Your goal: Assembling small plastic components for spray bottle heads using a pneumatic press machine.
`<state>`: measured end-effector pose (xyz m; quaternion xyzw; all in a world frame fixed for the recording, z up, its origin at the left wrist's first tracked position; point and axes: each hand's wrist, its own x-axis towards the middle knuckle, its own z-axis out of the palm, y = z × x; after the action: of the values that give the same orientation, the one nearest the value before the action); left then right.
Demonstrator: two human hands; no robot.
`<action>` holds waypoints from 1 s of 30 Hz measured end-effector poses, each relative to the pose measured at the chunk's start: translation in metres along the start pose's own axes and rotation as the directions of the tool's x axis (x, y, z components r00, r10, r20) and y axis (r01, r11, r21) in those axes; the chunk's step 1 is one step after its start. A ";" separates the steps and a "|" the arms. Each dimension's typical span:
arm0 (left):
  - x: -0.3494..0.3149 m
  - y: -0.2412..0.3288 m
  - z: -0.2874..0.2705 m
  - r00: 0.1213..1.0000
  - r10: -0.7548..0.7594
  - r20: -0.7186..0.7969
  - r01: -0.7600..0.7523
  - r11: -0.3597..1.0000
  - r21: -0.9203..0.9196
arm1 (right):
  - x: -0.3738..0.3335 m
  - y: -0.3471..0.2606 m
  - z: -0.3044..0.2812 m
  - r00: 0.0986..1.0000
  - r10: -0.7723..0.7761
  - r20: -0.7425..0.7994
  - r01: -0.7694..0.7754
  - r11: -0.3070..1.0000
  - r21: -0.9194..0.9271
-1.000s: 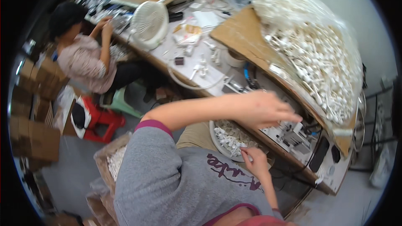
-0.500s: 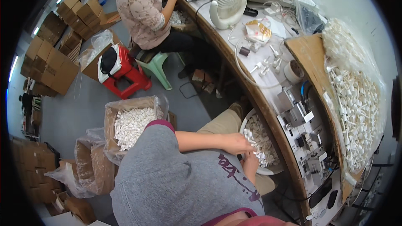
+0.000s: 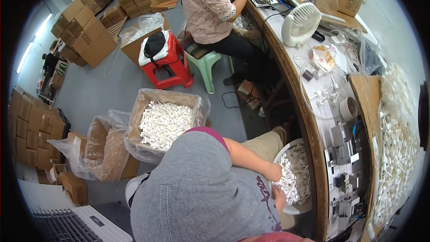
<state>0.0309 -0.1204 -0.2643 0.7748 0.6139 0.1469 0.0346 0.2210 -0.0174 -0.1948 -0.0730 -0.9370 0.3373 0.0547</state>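
Observation:
My left hand is curled closed at the near rim of a white basin, its fingertips pointing down and mostly hidden. Just below it in the view is my right hand, its fingers bent in toward the left. The two hands are close together in front of my lap. Whatever small thing lies in their fingers is too small to make out. Many small white plastic pieces with stems and wider heads fill the basin, right beside both hands.
The wood-edged workbench carries metal fixtures, a white fan and a bagged heap of white pieces. Behind my left arm stands a lined carton of white pieces. A co-worker sits beyond a red stool.
The view has swung, so the scene sits farther right, with the near bench and cartons shifted. My hands stay close together beside the basin, now slightly farther apart.

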 end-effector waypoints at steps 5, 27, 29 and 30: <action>-0.001 -0.003 -0.009 0.999 -0.043 -0.023 0.041 0.998 -0.049 | -0.007 0.016 -0.027 0.976 0.217 0.016 -0.210 0.958 -0.195; -0.007 0.004 -0.040 0.995 -0.031 0.100 0.065 0.931 -0.360 | 0.075 0.042 0.001 0.707 0.698 0.114 -0.618 0.689 -0.379; -0.005 0.002 -0.050 0.991 -0.021 0.129 0.067 0.930 -0.363 | 0.072 0.037 -0.002 0.836 0.546 -0.059 -0.506 0.723 -0.470; -0.005 0.002 -0.053 0.988 -0.015 0.151 0.069 0.931 -0.358 | 0.070 0.036 -0.002 0.886 0.446 -0.129 -0.443 0.728 -0.523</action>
<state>0.0177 -0.1328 -0.2144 0.7505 0.5886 0.1995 0.2246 0.1560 0.0231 -0.2130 -0.3061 -0.9484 0.0639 -0.0526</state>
